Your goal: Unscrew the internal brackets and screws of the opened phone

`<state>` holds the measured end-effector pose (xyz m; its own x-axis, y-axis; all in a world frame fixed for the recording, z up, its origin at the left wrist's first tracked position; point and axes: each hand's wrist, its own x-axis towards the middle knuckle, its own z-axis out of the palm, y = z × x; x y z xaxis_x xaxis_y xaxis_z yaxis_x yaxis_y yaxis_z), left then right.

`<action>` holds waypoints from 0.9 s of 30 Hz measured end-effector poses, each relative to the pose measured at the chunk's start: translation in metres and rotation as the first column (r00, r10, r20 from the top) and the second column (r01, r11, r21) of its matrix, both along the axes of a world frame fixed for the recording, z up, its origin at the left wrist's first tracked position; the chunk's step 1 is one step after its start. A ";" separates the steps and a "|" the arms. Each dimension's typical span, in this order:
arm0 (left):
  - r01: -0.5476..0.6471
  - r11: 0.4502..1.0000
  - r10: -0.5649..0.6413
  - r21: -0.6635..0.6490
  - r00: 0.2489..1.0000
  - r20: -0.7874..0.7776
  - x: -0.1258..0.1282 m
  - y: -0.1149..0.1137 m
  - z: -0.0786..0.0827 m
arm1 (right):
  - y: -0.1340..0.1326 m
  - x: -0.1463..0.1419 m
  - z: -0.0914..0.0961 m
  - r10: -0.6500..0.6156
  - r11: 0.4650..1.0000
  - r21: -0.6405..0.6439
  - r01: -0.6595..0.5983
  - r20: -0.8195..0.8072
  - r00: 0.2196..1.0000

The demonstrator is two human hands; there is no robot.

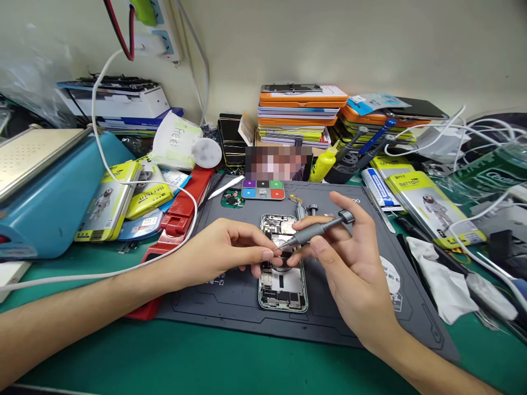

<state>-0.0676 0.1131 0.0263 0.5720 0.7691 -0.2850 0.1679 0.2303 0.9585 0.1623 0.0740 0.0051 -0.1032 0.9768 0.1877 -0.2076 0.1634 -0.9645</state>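
My right hand (354, 263) holds a grey precision screwdriver (310, 233), with its cap end against the index finger and its thin bit slanting down to the left. At the bit's tip, the thumb and index finger of my left hand (242, 247) are pinched together. Any small part between those fingertips is too small to make out. Beneath both hands lies an opened smartphone (284, 291), its inner boards and a pale lower area showing. My fingers cover part of its middle. All of this is over a dark grey work mat (230, 307).
A red clamp-like tool (177, 219) and battery boxes (109, 200) are at left. Behind the phone sit a coloured screw tray (263, 190), a white spudger (225, 187) and a yellow bottle (324, 163). A white cable (123, 274) crosses by my left forearm.
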 end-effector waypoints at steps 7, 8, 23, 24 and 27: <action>-0.009 1.000 0.009 -0.011 1.000 0.018 0.001 0.002 0.000 | 0.002 0.002 -0.001 0.022 0.995 -0.098 -0.025 -0.031 0.999; -0.005 1.000 0.006 -0.015 1.000 0.026 0.000 0.001 -0.001 | 0.003 0.002 -0.001 0.022 0.994 -0.110 -0.026 -0.036 0.999; 0.034 0.997 -0.027 -0.075 0.995 0.097 -0.002 0.000 0.002 | 0.003 0.004 0.003 0.012 0.986 -0.162 -0.023 -0.066 0.998; 0.037 0.997 -0.031 -0.070 0.995 0.095 -0.003 0.000 0.002 | 0.003 0.004 0.003 0.014 0.987 -0.161 -0.024 -0.064 0.998; 0.044 0.998 -0.040 -0.049 0.996 0.079 -0.004 -0.001 0.002 | 0.003 0.003 0.003 0.010 0.987 -0.160 -0.020 -0.064 0.998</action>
